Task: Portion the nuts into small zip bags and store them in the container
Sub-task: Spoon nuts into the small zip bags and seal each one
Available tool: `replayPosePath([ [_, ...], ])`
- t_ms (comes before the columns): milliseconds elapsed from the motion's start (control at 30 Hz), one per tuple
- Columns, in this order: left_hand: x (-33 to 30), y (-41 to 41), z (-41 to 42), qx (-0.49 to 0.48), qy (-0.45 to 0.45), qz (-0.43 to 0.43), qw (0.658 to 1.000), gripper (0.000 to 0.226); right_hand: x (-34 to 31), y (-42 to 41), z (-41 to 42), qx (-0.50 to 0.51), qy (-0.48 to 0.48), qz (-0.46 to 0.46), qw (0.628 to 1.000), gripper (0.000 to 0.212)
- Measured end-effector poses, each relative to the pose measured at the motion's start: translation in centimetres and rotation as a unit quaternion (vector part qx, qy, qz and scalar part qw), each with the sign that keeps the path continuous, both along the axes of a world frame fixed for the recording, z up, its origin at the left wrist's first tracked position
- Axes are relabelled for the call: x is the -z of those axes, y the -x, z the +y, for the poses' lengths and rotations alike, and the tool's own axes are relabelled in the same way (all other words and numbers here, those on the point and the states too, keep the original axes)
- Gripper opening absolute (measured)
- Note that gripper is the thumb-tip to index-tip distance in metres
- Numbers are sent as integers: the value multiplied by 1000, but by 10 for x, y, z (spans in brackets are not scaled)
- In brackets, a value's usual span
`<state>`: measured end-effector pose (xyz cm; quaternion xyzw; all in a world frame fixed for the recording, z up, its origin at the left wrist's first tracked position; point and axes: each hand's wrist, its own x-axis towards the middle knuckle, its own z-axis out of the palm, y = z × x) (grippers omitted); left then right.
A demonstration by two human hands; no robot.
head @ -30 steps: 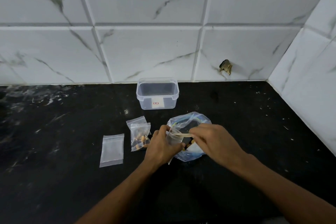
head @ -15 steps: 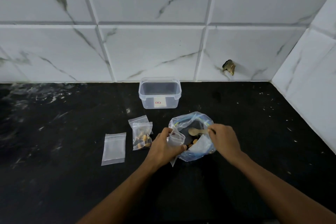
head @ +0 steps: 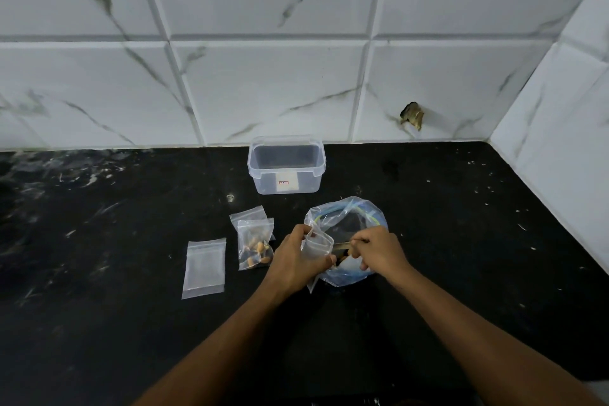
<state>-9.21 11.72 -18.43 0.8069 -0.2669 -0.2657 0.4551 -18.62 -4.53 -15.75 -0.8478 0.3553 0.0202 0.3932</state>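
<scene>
Since half a second ago, the right hand has drawn the wooden spoon from the large bag leftward to the small zip bag. It pinches the handle; the left hand grips the small bag's mouth open at frame centre. Left of the hands lie two filled bags and a flat empty bag. The open container stands behind, against the tiled wall on the black counter.

My left hand gripped a small zip bag with curled fingers, while my right hand, just beside it, pinched a spoon handle.
</scene>
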Motion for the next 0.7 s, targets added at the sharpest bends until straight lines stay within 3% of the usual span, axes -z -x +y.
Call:
replayPosePath([
  [133, 1, -6, 2, -3, -12, -11, 1000, 57, -7, 6, -7, 87, -118, -1, 989, 17],
  [267, 1, -8, 6, -8, -21, -30, 999, 60, -16, 24, -23, 143, -177, -16, 974, 17],
  [467, 1, -5, 5, 1, -47, -54, 997, 62, -37, 39, -38, 152, -196, -37, 968, 17],
  [700, -7, -1, 1, -2, -72, -71, 995, 63, -67, 37, -23, 85, -180, -87, 976, 17],
])
